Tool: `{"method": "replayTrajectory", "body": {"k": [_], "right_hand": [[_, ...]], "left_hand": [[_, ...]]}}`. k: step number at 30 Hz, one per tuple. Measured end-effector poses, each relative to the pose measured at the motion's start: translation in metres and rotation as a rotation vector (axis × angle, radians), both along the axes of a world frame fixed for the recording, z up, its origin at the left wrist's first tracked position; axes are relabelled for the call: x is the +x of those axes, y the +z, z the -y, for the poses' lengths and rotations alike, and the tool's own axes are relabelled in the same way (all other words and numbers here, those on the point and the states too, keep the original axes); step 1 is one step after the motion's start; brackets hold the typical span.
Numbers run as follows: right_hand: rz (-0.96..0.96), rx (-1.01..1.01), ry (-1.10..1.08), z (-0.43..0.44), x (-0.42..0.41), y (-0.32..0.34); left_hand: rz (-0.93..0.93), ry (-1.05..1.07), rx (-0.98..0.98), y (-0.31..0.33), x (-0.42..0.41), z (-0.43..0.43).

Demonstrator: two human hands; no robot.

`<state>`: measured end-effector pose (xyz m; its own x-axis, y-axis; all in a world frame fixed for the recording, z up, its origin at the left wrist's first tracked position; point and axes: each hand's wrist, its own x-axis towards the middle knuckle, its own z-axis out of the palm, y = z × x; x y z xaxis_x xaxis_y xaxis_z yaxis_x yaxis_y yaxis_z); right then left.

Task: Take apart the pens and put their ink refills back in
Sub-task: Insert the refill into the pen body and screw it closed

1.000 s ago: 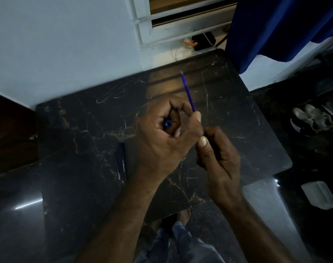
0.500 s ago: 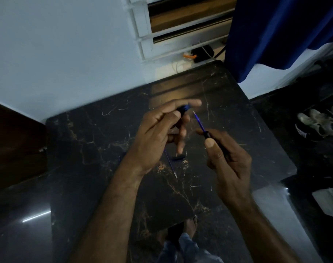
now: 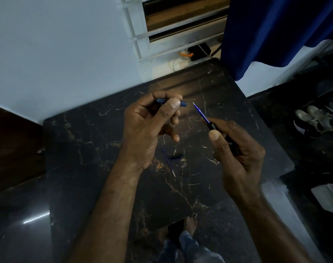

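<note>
My left hand (image 3: 148, 128) holds a short blue pen barrel piece (image 3: 183, 104) between thumb and fingers, lying level above the black marble table (image 3: 90, 149). My right hand (image 3: 235, 150) grips the dark pen body (image 3: 212, 126), from which a thin blue ink refill (image 3: 200, 113) sticks out up and to the left, its tip a short gap from the barrel piece. Below the hands, on the table, lie a second loose refill (image 3: 168, 161) and a small dark pen part (image 3: 176, 156).
A pale wall and a louvred window (image 3: 180, 21) stand behind the table. A blue curtain (image 3: 275, 29) hangs at the upper right. Shoes (image 3: 313, 118) and a white object (image 3: 327, 198) lie on the dark floor to the right. My feet show below the table's front edge.
My hands have come apart: the left pulled the blue barrel piece off the refill and now holds it level. The refill, first pointing up from both hands, now tilts left in my right hand.
</note>
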<state>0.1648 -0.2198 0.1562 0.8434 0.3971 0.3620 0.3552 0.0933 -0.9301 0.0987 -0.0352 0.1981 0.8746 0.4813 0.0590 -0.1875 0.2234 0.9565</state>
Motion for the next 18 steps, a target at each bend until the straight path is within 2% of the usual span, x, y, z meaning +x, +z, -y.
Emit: {"method": "replayTrajectory", "body": {"k": [18], "right_hand": [[0.066,-0.054,0.03,-0.0009,-0.0027,-0.0061]], "left_hand": [[0.001,-0.031,0.048,0.0036,-0.0006,-0.0012]]}}
